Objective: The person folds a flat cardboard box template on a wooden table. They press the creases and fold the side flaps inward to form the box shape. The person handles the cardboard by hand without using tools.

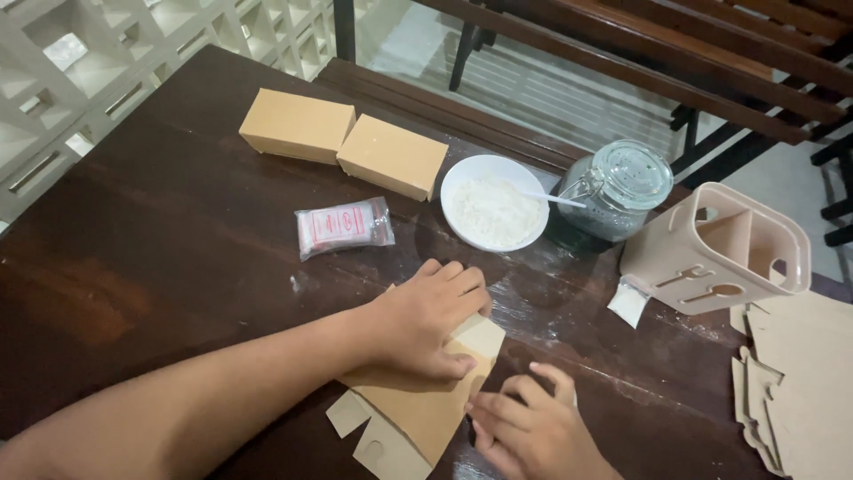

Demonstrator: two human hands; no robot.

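You work at a dark brown wooden table (pixel 160 240) with a glossy, worn top that catches pale reflections near its middle. To your far left stands a white lattice wall (pixel 80 62) of square openings, with daylight showing through some of them. Beyond the table's far edge you see a light floor (pixel 542 89) with faint stripes, brightly lit. At the far right, a dark wooden bench (pixel 675 53) of long slats runs across on black metal legs, reaching down the right edge.
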